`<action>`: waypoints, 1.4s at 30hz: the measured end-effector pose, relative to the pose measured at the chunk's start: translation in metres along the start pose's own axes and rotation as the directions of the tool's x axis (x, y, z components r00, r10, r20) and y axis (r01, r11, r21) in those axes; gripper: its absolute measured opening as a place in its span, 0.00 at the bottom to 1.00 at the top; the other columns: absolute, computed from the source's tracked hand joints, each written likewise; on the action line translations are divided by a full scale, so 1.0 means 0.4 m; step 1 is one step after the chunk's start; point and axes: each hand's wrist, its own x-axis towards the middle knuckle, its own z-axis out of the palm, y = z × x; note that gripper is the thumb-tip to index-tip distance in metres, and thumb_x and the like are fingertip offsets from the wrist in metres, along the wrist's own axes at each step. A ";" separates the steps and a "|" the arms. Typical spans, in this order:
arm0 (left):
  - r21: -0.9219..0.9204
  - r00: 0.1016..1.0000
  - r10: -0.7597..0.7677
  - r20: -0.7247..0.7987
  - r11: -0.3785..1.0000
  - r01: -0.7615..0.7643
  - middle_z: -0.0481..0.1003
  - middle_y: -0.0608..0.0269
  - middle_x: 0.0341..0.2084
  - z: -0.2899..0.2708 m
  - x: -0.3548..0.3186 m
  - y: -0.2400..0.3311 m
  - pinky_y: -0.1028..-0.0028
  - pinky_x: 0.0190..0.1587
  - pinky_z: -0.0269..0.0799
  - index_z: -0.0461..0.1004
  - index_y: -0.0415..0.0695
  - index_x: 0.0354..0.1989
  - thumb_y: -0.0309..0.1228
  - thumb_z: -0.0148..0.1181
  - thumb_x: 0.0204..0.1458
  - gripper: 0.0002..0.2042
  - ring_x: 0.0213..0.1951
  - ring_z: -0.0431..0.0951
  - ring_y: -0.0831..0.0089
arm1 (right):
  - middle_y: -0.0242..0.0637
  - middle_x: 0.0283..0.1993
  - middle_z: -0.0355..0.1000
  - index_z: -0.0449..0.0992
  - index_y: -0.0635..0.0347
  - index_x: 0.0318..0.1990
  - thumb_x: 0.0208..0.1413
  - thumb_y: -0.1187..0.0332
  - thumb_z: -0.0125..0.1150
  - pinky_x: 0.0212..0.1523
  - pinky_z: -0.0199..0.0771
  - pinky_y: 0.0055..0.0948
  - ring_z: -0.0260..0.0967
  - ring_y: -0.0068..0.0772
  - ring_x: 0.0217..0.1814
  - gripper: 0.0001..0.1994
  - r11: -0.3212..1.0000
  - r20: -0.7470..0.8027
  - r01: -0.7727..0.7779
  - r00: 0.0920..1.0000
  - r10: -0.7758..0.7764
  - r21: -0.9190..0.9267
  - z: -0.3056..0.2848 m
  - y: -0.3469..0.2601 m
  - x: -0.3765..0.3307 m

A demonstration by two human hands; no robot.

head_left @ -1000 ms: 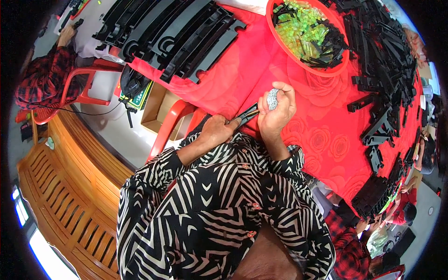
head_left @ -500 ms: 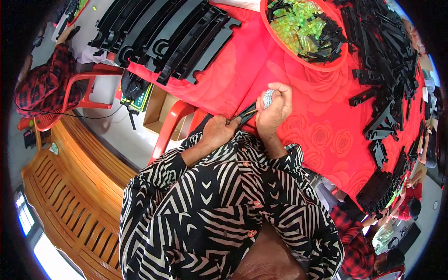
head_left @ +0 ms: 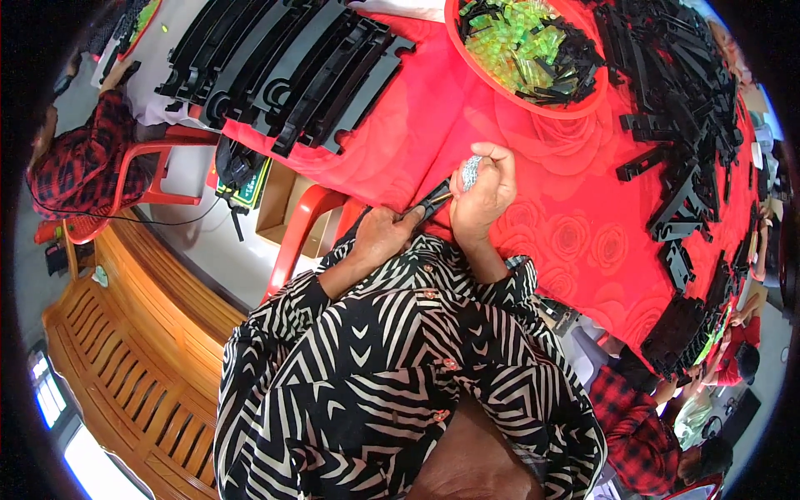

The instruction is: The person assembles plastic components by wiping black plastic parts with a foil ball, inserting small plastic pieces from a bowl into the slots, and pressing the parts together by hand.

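My left hand (head_left: 385, 234) is closed around a dark plastic strip (head_left: 432, 202) at the table's near edge, close to my body. In my right hand (head_left: 485, 200) is a tool with a silver-wrapped handle (head_left: 471, 172), its fingers curled round that handle. A thin brass-coloured shaft runs from the handle down to the strip, beside my left thumb. Its tip cannot be made out. Most of the strip's lower end is hidden by my left hand.
A red basin (head_left: 575, 111) holds yellow-green clear pieces and black bits. Long black panels (head_left: 287, 79) lie at the far left of the red cloth (head_left: 575, 183); a heap of black parts (head_left: 679, 100) covers the right. A red chair (head_left: 300, 225) and wooden bench (head_left: 142, 358) stand left.
The whole view has shifted a little, so the basin and panels sit slightly higher and further left. Both hands keep their hold on the strip and tool.
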 end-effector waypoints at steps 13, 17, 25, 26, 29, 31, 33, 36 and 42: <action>0.007 1.000 -0.011 -0.009 1.000 0.011 0.69 0.56 0.07 -0.008 -0.015 0.021 0.66 0.26 0.67 0.72 0.39 0.10 0.52 0.51 0.46 0.27 0.16 0.73 0.63 | 0.29 0.13 0.55 0.67 0.61 0.32 0.54 0.75 0.39 0.09 0.49 0.19 0.48 0.17 0.10 0.07 0.997 0.002 -0.051 0.999 0.051 0.065 -0.007 -0.005 -0.003; -0.001 1.000 -0.003 -0.009 1.000 0.003 0.69 0.54 0.08 -0.005 -0.009 0.017 0.65 0.26 0.67 0.72 0.38 0.10 0.52 0.51 0.46 0.27 0.17 0.74 0.61 | 0.29 0.13 0.54 0.67 0.61 0.32 0.54 0.74 0.39 0.09 0.49 0.19 0.48 0.17 0.10 0.07 0.998 -0.006 -0.008 1.000 0.008 0.066 -0.001 -0.021 0.002; 0.042 0.999 0.042 -0.023 0.998 -0.041 0.69 0.53 0.08 -0.007 -0.005 0.010 0.64 0.27 0.67 0.73 0.38 0.11 0.53 0.50 0.46 0.27 0.18 0.74 0.59 | 0.29 0.12 0.53 0.66 0.61 0.31 0.53 0.75 0.39 0.09 0.48 0.19 0.47 0.17 0.09 0.07 0.996 0.028 -0.034 0.999 0.032 0.078 -0.003 -0.002 0.001; 0.041 0.999 0.043 -0.023 0.998 -0.043 0.69 0.53 0.08 -0.005 -0.004 0.010 0.64 0.27 0.67 0.73 0.38 0.11 0.53 0.50 0.46 0.27 0.18 0.74 0.59 | 0.29 0.12 0.53 0.66 0.61 0.31 0.53 0.75 0.39 0.09 0.48 0.19 0.47 0.17 0.09 0.07 0.996 0.029 -0.033 0.999 0.030 0.077 -0.004 0.001 0.001; 0.016 1.000 0.003 -0.013 1.000 -0.003 0.69 0.53 0.07 -0.001 -0.004 0.009 0.64 0.27 0.67 0.72 0.38 0.10 0.52 0.50 0.46 0.27 0.18 0.74 0.59 | 0.29 0.10 0.51 0.65 0.62 0.33 0.56 0.73 0.39 0.07 0.43 0.18 0.43 0.16 0.07 0.06 0.997 0.014 -0.015 1.000 0.014 0.073 -0.006 0.008 0.003; 0.021 0.999 0.032 -0.030 0.999 -0.032 0.69 0.52 0.08 0.003 -0.007 0.008 0.64 0.26 0.67 0.72 0.37 0.10 0.52 0.51 0.46 0.27 0.18 0.74 0.59 | 0.29 0.10 0.50 0.65 0.62 0.32 0.56 0.73 0.38 0.07 0.43 0.19 0.42 0.16 0.07 0.07 0.997 0.000 -0.024 1.000 0.024 0.080 -0.006 0.005 0.003; 0.011 0.998 0.037 -0.041 0.999 -0.036 0.69 0.51 0.08 0.009 -0.010 0.007 0.63 0.25 0.66 0.72 0.37 0.10 0.52 0.51 0.46 0.27 0.18 0.74 0.57 | 0.28 0.10 0.50 0.65 0.62 0.32 0.55 0.73 0.38 0.07 0.43 0.19 0.42 0.17 0.07 0.07 0.997 0.007 -0.019 1.000 0.018 0.080 -0.013 0.009 0.000; 0.033 0.997 0.034 -0.065 0.999 -0.032 0.68 0.47 0.09 0.021 -0.002 -0.013 0.61 0.25 0.66 0.71 0.36 0.11 0.51 0.52 0.46 0.27 0.18 0.74 0.55 | 0.28 0.10 0.49 0.65 0.61 0.32 0.55 0.72 0.38 0.07 0.43 0.19 0.41 0.17 0.07 0.07 0.999 0.005 -0.022 1.000 0.022 0.050 -0.013 0.019 -0.005; 0.040 0.993 0.069 -0.091 0.997 -0.065 0.67 0.40 0.10 0.014 -0.010 0.019 0.59 0.25 0.65 0.70 0.33 0.11 0.50 0.54 0.45 0.27 0.19 0.73 0.50 | 0.28 0.10 0.49 0.65 0.61 0.32 0.54 0.72 0.37 0.08 0.43 0.19 0.42 0.16 0.07 0.07 0.998 -0.029 -0.037 0.999 0.039 0.054 -0.012 0.012 0.005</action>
